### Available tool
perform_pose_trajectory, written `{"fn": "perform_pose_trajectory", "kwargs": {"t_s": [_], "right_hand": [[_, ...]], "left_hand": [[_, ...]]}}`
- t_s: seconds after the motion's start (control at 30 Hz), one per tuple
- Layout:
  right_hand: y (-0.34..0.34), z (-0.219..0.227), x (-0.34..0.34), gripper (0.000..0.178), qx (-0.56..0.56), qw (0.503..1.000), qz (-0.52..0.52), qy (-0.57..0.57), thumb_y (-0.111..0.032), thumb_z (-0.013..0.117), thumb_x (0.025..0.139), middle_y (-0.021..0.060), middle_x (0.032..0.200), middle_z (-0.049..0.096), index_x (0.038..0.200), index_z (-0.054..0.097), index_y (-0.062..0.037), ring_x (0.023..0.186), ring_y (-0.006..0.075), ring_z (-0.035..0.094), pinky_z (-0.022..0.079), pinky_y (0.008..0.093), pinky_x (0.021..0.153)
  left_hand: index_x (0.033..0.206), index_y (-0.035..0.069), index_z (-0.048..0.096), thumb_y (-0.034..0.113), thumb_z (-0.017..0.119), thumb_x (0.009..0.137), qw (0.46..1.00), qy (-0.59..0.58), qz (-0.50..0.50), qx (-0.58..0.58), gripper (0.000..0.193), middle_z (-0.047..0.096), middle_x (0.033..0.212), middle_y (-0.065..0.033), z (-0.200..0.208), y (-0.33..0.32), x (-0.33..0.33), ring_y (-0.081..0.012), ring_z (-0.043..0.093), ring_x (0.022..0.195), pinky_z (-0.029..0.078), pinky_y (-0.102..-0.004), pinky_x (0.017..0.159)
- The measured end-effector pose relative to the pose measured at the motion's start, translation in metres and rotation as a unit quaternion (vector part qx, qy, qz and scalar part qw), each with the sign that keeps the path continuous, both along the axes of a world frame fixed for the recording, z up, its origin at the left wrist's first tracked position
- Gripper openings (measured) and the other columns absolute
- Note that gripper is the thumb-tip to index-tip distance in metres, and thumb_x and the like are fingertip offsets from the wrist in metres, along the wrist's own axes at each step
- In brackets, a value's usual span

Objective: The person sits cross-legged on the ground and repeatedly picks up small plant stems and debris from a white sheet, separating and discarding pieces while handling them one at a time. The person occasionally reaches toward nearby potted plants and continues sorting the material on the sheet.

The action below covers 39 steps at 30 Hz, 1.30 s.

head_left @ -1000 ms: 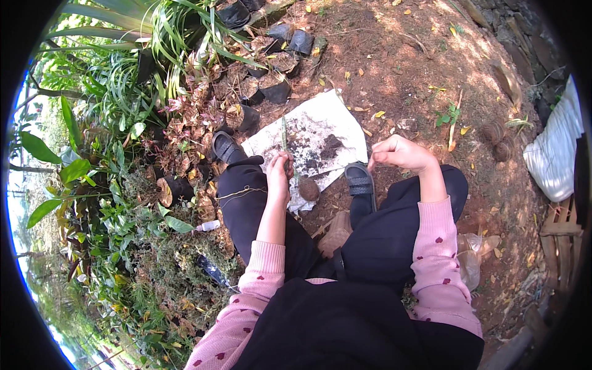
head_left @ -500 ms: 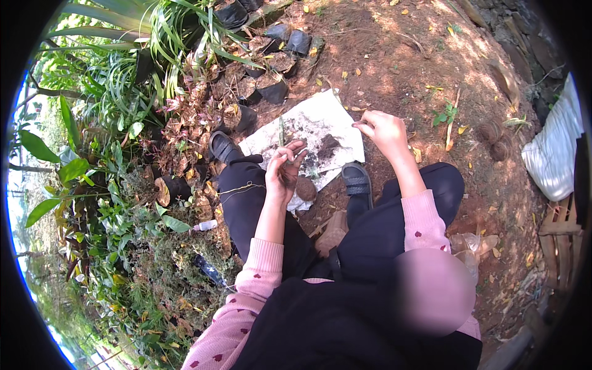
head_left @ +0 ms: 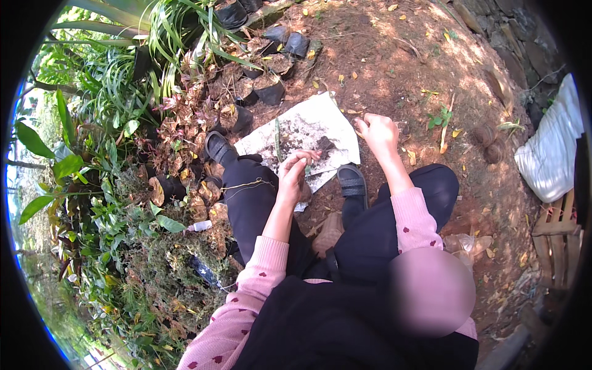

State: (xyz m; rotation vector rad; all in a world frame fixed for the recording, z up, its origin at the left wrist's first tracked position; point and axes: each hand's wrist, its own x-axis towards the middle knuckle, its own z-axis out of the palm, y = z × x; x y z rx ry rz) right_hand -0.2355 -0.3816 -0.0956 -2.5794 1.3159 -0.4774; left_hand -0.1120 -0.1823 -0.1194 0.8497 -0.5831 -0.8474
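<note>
My left hand [head_left: 295, 172] is over the near edge of a white sheet [head_left: 345, 145], thumb and fingers pinched together. What it pinches, if anything, is too small to make out. Just beyond it, a slim green leaf or stem [head_left: 277, 139] shows against the sheet; whether the hand touches it I cannot tell. A clump of dark soil [head_left: 325, 144] lies past the fingertips, with loose soil scattered around. My right hand [head_left: 379, 132] is raised beside the sheet's right edge, fingers curled and pinched; its content is not visible. Yellowish string [head_left: 250, 184] crosses my left knee.
Dark planting bags [head_left: 269, 92] stand beyond the sheet, with dense plants [head_left: 148, 222] along the left. A small white bottle [head_left: 199, 226] lies left of my leg. To the right are a white sack [head_left: 549, 148], a wooden crate [head_left: 555, 234] and a clear plastic bag [head_left: 467, 245].
My left hand has moved right and its fingers have closed from a looser, palm-up pose, now covering most of a round brown ball. My right hand stays raised, turned slightly.
</note>
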Motion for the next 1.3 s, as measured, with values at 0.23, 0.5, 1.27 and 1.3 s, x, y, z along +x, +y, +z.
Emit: {"fn": "perform_pose_trajectory", "kwargs": {"t_s": [0.23,0.5,1.27,1.3], "right_hand": [[-0.03,-0.015,-0.014,0.014,-0.032,0.986,-0.163,0.003,-0.022,0.061,0.077,0.0147,0.074,0.066,0.074,0.068,-0.0108,0.071,0.0318,0.065,0.053,0.0404,0.066],[-0.037,0.009,-0.043,0.03,0.192,0.954,-0.05,-0.223,-0.031,0.058,0.089,0.009,0.056,0.053,0.085,0.065,-0.0018,0.054,0.0119,0.049,0.04,0.0312,0.054],[0.035,0.158,-0.036,0.041,0.615,0.352,0.236,-0.665,-0.016,0.034,0.099,-0.0044,0.062,0.029,0.138,0.034,-0.003,0.051,0.0052,0.027,0.023,0.0203,0.044],[0.025,0.165,-0.042,0.041,0.574,0.385,0.232,-0.685,-0.014,0.034,0.099,-0.0045,0.062,0.03,0.139,0.033,-0.003,0.051,0.0052,0.027,0.023,0.0201,0.044]], "left_hand": [[0.08,0.0,0.054,0.011,0.049,0.084,0.994,0.073,0.059,-0.056,0.012,0.055,0.084,-0.0117,-0.004,0.002,0.011,-0.024,0.054,0.089,0.038,-0.0426,0.097],[0.093,0.001,0.057,0.011,0.047,0.092,0.975,-0.039,-0.109,0.189,0.014,0.06,0.082,-0.0056,-0.005,-0.001,0.01,-0.0145,0.058,0.073,0.045,-0.0276,0.069],[0.111,0.014,0.062,0.031,0.06,0.085,0.763,-0.565,-0.068,0.307,0.031,0.049,0.122,-0.0117,-0.013,-0.011,-0.063,-0.0354,0.043,0.108,0.033,-0.052,0.093],[0.106,0.012,0.063,0.03,0.058,0.087,0.77,-0.542,-0.088,0.324,0.027,0.052,0.116,-0.0114,-0.015,-0.01,-0.061,-0.0344,0.046,0.106,0.033,-0.0518,0.092]]}}
